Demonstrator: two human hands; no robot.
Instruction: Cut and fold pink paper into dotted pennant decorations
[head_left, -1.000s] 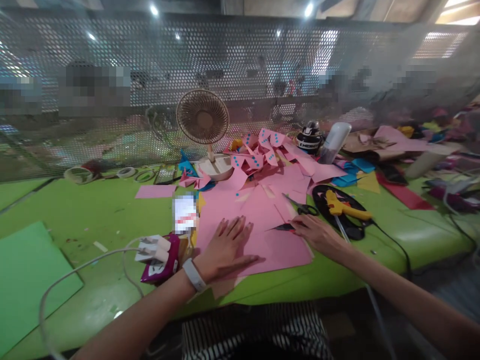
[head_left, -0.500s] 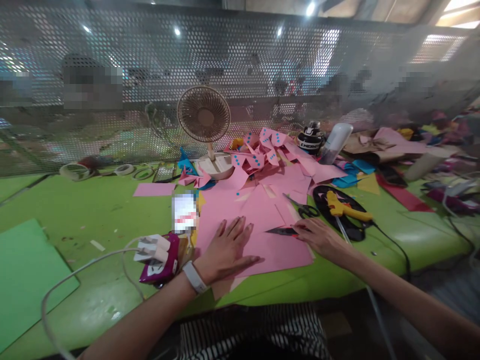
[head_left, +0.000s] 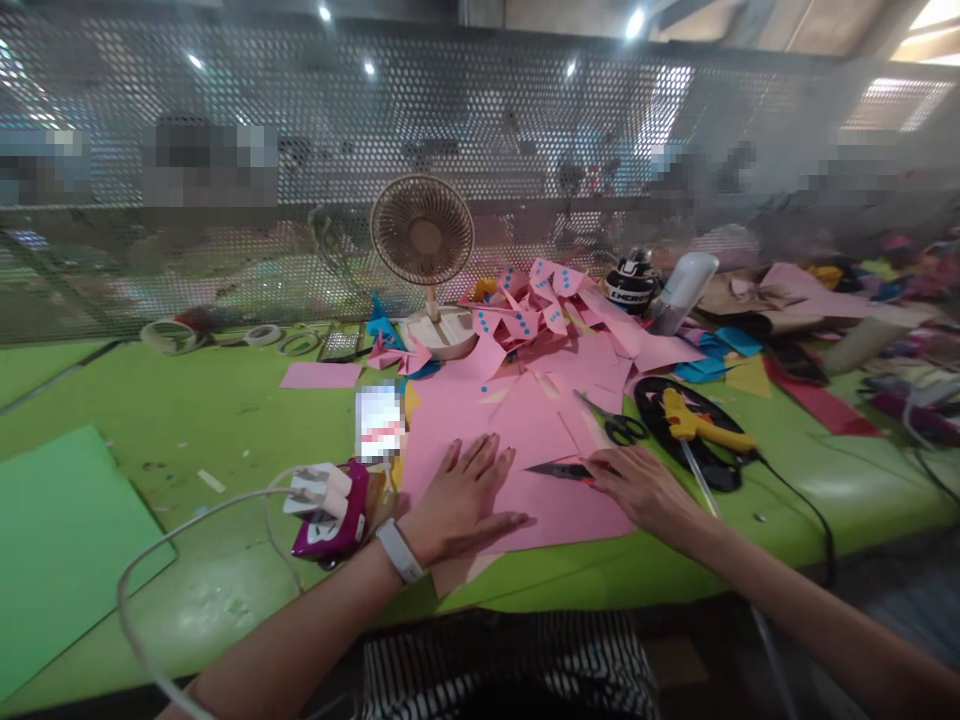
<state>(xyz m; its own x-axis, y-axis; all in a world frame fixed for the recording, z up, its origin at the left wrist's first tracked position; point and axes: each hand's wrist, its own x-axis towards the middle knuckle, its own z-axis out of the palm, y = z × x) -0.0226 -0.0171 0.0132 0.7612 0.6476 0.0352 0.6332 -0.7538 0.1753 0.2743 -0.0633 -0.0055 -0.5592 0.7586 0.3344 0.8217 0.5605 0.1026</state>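
My left hand (head_left: pixel 457 495) lies flat with fingers spread on a large pink paper sheet (head_left: pixel 555 505) on the green table. My right hand (head_left: pixel 637 485) rests on the same sheet to the right, fingers closed around a dark craft knife (head_left: pixel 559 469) whose blade points left across the paper. A white band sits on my left wrist.
Scissors (head_left: pixel 619 425) and a yellow glue gun (head_left: pixel 701 425) on a black mat lie right of the sheet. A small fan (head_left: pixel 424 250) and a heap of pink dotted paper shapes (head_left: pixel 536 305) stand behind. A purple device with a white plug (head_left: pixel 330 500) and a green sheet (head_left: pixel 52 540) lie left.
The view shifted slightly. My right hand slid the knife a little to the left along the pink sheet; my left hand stayed pressed on the paper.
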